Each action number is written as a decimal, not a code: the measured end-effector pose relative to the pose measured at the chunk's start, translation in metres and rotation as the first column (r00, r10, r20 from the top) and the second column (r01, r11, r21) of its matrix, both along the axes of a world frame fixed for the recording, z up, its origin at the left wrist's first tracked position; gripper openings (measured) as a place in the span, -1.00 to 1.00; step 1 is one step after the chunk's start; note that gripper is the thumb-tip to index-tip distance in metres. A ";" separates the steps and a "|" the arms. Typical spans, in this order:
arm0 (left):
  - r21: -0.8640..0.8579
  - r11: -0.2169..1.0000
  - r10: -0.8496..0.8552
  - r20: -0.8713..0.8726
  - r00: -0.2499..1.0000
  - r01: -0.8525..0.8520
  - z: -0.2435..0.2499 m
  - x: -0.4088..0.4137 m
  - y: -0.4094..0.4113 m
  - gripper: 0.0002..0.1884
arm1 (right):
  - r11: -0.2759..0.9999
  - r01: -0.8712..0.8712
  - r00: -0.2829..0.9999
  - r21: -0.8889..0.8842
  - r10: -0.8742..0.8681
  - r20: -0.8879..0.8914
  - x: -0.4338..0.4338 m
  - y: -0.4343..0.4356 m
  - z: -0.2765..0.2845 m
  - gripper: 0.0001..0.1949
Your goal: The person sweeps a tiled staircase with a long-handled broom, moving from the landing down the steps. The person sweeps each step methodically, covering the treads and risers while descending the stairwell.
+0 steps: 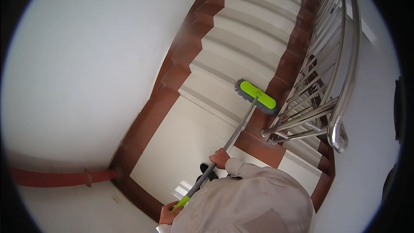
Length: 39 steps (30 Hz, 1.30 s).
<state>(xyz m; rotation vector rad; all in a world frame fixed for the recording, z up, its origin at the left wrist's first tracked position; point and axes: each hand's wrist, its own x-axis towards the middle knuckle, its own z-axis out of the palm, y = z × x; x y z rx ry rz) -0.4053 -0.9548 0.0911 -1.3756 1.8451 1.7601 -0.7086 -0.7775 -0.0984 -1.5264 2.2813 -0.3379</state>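
A long-handled mop with a grey pole (237, 129) runs up from the lower middle of the picture. Its bright green head (258, 95), fringed with grey fibres, lies on a low stair step beside the brown border under the railing. My right hand (220, 158) is closed around the middle of the pole. Lower left, my left hand (168, 214) holds the green grip (181, 202) at the pole's end. Part of a black shoe (204, 168) shows on the landing below the pole.
Cream steps (239, 38) with brown borders climb towards the top. A shiny metal railing (338, 129) stands on the right, with another flight (304, 149) beyond it. White walls (84, 71) flank the landing (181, 129); a red pipe (64, 178) runs at the lower left.
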 end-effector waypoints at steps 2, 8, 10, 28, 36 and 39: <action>0.050 0.999 0.007 -0.027 1.000 -0.006 0.000 0.003 -0.019 -0.62 | 0.998 0.021 1.000 -0.053 -0.022 -0.017 -0.001 -0.014 0.012 -0.90; 0.173 0.985 0.005 -0.084 0.996 0.010 -0.002 -0.034 -0.042 -0.59 | 0.961 0.131 0.977 -0.243 -0.167 -0.135 -0.045 -0.028 0.038 -0.87; 0.208 0.977 -0.019 -0.119 0.993 0.044 -0.013 -0.058 -0.045 -0.59 | 0.964 0.181 0.969 -0.195 -0.209 -0.132 -0.071 -0.026 0.062 -0.89; 0.174 0.825 -0.499 -0.224 0.837 0.538 0.008 -0.315 0.042 -0.54 | 0.754 0.520 0.765 -0.402 -0.620 -0.173 -0.252 0.096 0.043 -0.84; 0.144 0.879 -0.427 -0.190 0.884 0.455 0.013 -0.307 0.030 -0.57 | 0.777 0.526 0.758 -0.344 -0.613 -0.225 -0.237 0.097 0.038 -0.82; 0.126 0.919 -0.348 -0.192 0.918 0.375 0.022 -0.314 0.029 -0.58 | 0.791 0.469 0.791 -0.392 -0.574 -0.212 -0.259 0.077 0.041 -0.84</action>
